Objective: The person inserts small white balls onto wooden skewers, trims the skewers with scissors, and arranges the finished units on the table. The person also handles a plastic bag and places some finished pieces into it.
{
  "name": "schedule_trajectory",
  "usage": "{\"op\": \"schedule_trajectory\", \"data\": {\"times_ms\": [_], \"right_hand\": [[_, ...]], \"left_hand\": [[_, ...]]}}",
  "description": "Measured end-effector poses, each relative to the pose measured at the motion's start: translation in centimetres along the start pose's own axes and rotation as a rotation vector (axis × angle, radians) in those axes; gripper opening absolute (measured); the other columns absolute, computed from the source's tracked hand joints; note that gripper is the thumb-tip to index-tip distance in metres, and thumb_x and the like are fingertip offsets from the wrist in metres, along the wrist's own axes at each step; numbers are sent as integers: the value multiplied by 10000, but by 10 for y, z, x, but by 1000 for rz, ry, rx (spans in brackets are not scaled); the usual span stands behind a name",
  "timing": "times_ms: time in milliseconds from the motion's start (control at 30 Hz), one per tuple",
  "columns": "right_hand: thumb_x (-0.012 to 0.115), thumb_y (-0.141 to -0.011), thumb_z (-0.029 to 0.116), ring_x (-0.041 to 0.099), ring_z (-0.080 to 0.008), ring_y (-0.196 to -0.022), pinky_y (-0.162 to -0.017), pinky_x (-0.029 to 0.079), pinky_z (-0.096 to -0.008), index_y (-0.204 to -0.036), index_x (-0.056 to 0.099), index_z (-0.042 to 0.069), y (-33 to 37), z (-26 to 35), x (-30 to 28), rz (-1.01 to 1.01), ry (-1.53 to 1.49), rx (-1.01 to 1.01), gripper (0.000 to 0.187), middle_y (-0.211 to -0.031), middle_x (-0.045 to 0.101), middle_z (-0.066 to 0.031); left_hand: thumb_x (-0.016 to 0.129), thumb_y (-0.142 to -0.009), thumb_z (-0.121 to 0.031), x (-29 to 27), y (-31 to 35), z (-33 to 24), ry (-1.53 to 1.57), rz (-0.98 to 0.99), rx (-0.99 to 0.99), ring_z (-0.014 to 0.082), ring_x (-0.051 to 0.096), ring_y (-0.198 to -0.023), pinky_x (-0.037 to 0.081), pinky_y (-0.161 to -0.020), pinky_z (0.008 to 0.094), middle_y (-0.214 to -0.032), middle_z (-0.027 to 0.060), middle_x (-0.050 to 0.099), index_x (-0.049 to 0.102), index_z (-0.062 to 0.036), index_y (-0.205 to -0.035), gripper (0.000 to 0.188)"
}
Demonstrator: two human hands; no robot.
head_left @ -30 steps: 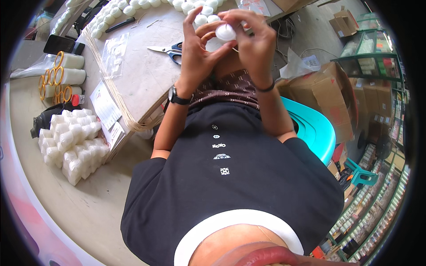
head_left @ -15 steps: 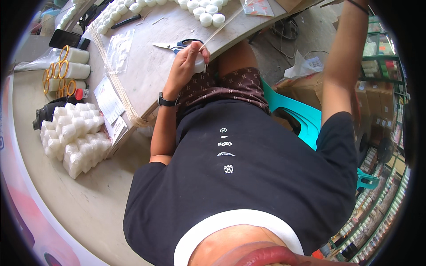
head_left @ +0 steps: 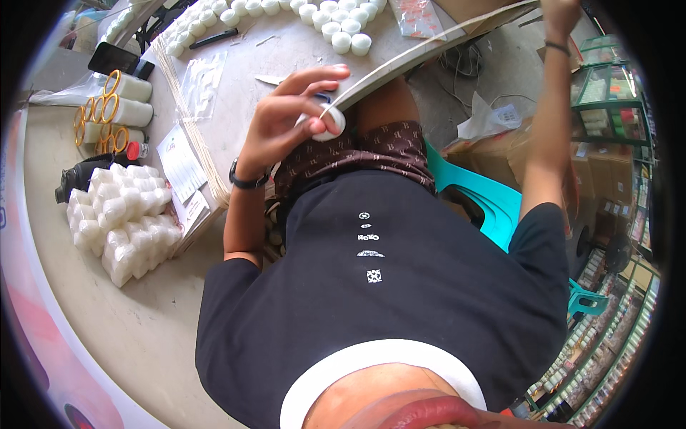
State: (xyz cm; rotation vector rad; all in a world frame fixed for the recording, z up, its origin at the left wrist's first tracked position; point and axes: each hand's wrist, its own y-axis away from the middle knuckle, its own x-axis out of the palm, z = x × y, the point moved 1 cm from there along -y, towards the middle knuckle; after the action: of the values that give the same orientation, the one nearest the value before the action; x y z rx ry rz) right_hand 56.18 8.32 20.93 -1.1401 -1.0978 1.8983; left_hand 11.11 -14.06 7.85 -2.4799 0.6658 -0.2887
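My left hand (head_left: pixel 282 118), with a watch at its wrist, grips a small round white spool (head_left: pixel 334 125) above my lap. Its thumb and some fingers press on the spool, while the upper fingers stretch out. A pale cord (head_left: pixel 429 44) runs from the spool up to the right in a loose curve. At the upper right, my raised right hand (head_left: pixel 562 16) is closed around the cord's far end, partly cut off by the frame. Behind the left hand, on the table (head_left: pixel 243 93), lie scissors (head_left: pixel 269 79), their blue handles mostly hidden.
Many white spools (head_left: pixel 341 41) stand along the table's far side, near a black pen (head_left: pixel 214 38). Cord strands (head_left: pixel 187 132) hang over the left edge. Bagged white spools (head_left: pixel 132 222), large white rolls (head_left: pixel 132 112) and a phone (head_left: pixel 120 60) sit left. A turquoise chair (head_left: pixel 486 204) is under me.
My left hand has come closer with the spool, its upper fingers now extended. The right hand has dropped into view at the upper right. The cord, straight before, now bends.
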Motion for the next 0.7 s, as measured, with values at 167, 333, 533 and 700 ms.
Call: {"op": "schedule_trajectory", "data": {"times_ms": [167,333,533,700], "right_hand": [[506,-1037,145,659,-394,-873,-740,505,-453,-960,556,7,78,34,28,255,-39,50,166,-856,666,-198],[616,-1002,250,673,-282,-913,-807,512,-394,-1084,662,30,133,36,35,147,-38,7,239,-1031,714,-146],[582,-1036,298,668,-147,-832,-722,524,-305,-1325,607,48,176,145,3,545,-275,153,383,-1174,690,-103],[466,-1069,438,606,-217,-1107,-995,451,-341,-1354,589,39,210,230,-24,1279,-1287,91,505,-1183,662,-122]], "left_hand": [[687,-805,-161,20,-18,-32,237,100,429,459,481,-1374,189,-1220,566,-1185,200,722,801,-51,-766,163],[705,-850,-150,28,-28,-46,499,212,479,307,681,-1000,338,-1174,530,-850,113,711,793,-35,-790,157],[810,-793,-199,17,-17,-61,-332,170,196,238,568,-892,486,-895,417,-896,77,632,808,-56,-874,164],[850,-730,-111,28,-25,-52,-410,252,110,211,575,-848,452,-772,355,-898,61,620,810,-80,-888,166]]}}
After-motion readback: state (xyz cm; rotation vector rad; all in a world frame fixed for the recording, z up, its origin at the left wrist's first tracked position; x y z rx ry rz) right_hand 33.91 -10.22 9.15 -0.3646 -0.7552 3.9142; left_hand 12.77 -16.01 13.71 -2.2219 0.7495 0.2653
